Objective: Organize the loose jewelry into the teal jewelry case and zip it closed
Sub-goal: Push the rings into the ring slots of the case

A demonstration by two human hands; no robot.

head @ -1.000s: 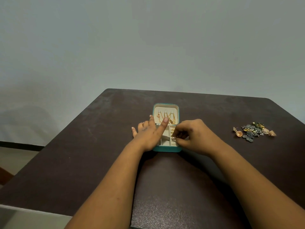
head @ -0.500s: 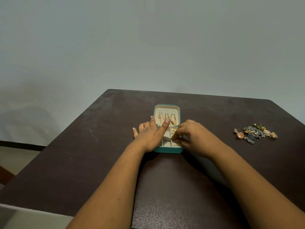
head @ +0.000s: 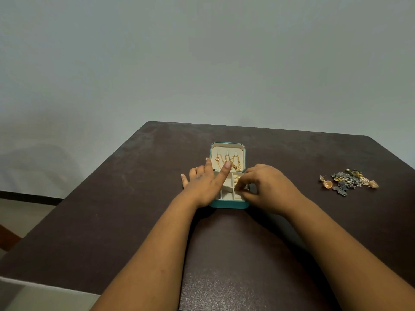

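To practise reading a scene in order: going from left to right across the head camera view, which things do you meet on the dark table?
Left hand → teal jewelry case, open → right hand → pile of loose jewelry, lying apart from the rest.

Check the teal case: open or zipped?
Open. The teal case has its lid raised, showing gold chains and cream compartments.
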